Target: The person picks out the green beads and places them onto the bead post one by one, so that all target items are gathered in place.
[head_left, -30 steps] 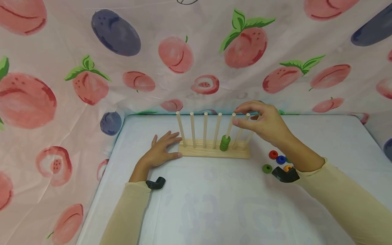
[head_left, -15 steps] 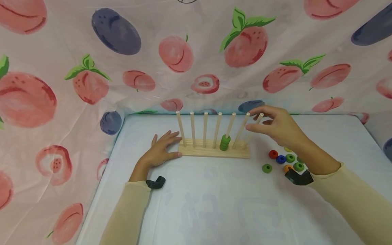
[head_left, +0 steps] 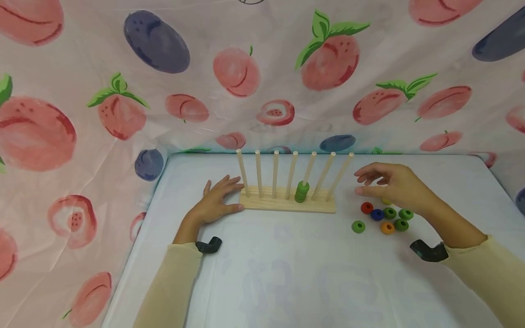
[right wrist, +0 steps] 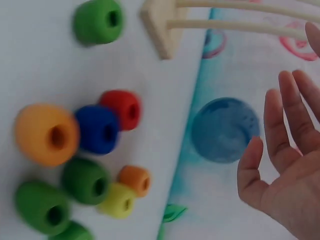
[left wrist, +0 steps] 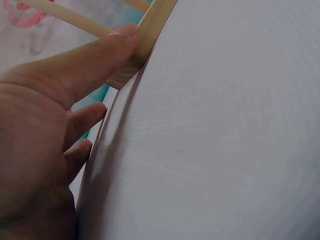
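The wooden rack (head_left: 270, 204) has several upright pegs, and a stack of green beads (head_left: 301, 192) sits on the fifth peg from the left. My left hand (head_left: 217, 200) touches the rack's left end, fingers spread; in the left wrist view the thumb of that hand (left wrist: 55, 100) rests on the wood (left wrist: 150, 35). To the right of the rack my right hand (head_left: 395, 187) hangs above the loose beads, fingers relaxed and holding nothing. The right wrist view shows that hand (right wrist: 290, 155) away from a red bead (right wrist: 121, 110) and a blue bead (right wrist: 97, 129).
Loose beads lie right of the rack: several green, with one green bead (head_left: 358, 227) apart at the left, and an orange bead (head_left: 387, 228). A yellow bead (right wrist: 118, 201) lies among them. A fruit-patterned cloth (head_left: 279, 54) hangs behind the white table (head_left: 287, 273).
My right hand has moved from the fifth peg past the rack's right end, rightward and lower, uncovering the right pegs and more loose beads. The left hand has stayed in place.
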